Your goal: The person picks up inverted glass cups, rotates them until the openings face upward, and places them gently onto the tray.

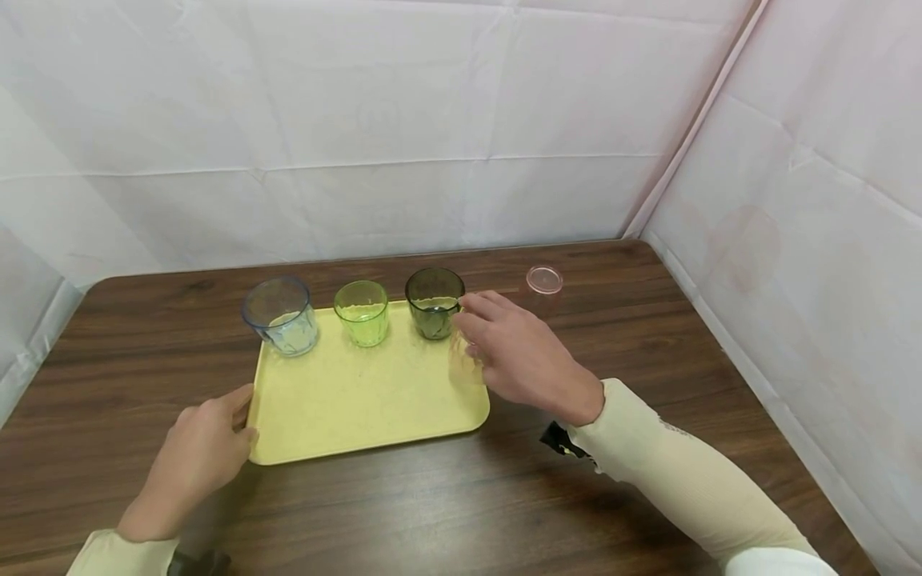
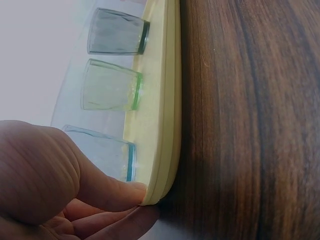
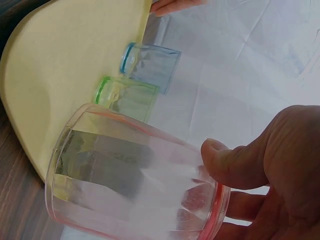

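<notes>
My left hand [image 1: 198, 448] pinches the left edge of a yellow tray [image 1: 360, 400], thumb above and fingers below, as the left wrist view shows. Toward the tray's back stand three upright see-through cups in a row: blue [image 1: 294, 330], green [image 1: 365, 322] and dark grey [image 1: 435, 314]. At the tray's right end my right hand [image 1: 522, 356] grips a clear pink-tinted cup [image 3: 165, 175]. Its thumb and fingers hold the thick red base, and the wide rim points toward the tray. Much of this cup is hidden behind the hand in the head view.
Another pink-tinted cup [image 1: 543, 282] stands upside down on the dark wooden table [image 1: 648, 344], right of the tray near the back edge. White sheeting [image 1: 374, 120] hangs behind the table and along its right side.
</notes>
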